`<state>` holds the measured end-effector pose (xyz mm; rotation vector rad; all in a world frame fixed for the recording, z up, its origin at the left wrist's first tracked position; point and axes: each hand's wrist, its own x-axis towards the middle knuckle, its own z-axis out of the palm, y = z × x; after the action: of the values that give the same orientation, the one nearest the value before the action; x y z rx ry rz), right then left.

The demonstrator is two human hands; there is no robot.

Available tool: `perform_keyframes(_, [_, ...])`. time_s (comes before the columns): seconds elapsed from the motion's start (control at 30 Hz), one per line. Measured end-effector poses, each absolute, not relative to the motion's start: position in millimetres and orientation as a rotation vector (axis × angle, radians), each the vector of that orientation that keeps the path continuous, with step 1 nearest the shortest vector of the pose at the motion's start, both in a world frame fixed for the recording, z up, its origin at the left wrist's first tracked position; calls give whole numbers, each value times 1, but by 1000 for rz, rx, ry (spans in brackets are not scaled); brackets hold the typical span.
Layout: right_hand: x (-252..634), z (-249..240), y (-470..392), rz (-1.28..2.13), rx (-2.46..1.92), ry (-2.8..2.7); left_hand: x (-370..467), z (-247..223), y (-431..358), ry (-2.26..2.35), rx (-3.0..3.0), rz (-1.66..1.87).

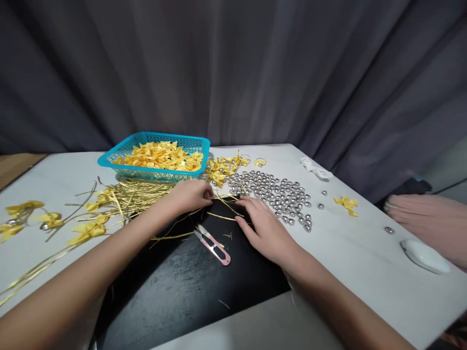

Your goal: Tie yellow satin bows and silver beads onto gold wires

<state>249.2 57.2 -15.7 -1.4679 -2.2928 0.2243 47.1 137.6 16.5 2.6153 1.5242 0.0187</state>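
Observation:
My left hand (pixel 192 195) is closed in a pinch at the far edge of the black mat (pixel 164 296), and thin gold cord shows at its fingertips. Across from it, my right hand (pixel 264 228) has its thumb and fingers apart, resting at the mat's edge by loose gold strands (pixel 221 216). Between the hands and nearer to me lie pink thread snips (pixel 215 247). Beside my left wrist is a pile of gold cords (pixel 136 197). Many small, shiny silver bells (pixel 270 187) spread out just beyond my right hand.
A blue basket (pixel 105 159) of yellow ribbon bows stands at the back left. More bows with bells (pixel 222 170) lie beside it, others at the left (pixel 87 231). On the right are a yellow bow (pixel 346 204), crumpled white tissue (pixel 315 168) and a white computer mouse (pixel 425 256).

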Motion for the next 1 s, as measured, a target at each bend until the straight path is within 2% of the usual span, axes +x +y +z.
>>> perform_keyframes(0.6, [244, -10, 50, 260, -1463, -1990, 39, 17, 104, 1470, 2716, 189])
perform_keyframes(0.83, [246, -10, 48, 281, -1207, -2318, 49, 25, 73, 1130, 2745, 251])
perform_keyframes(1.0, [263, 6, 54, 353, -1152, -2449, 30, 33, 79, 1062, 2607, 145])
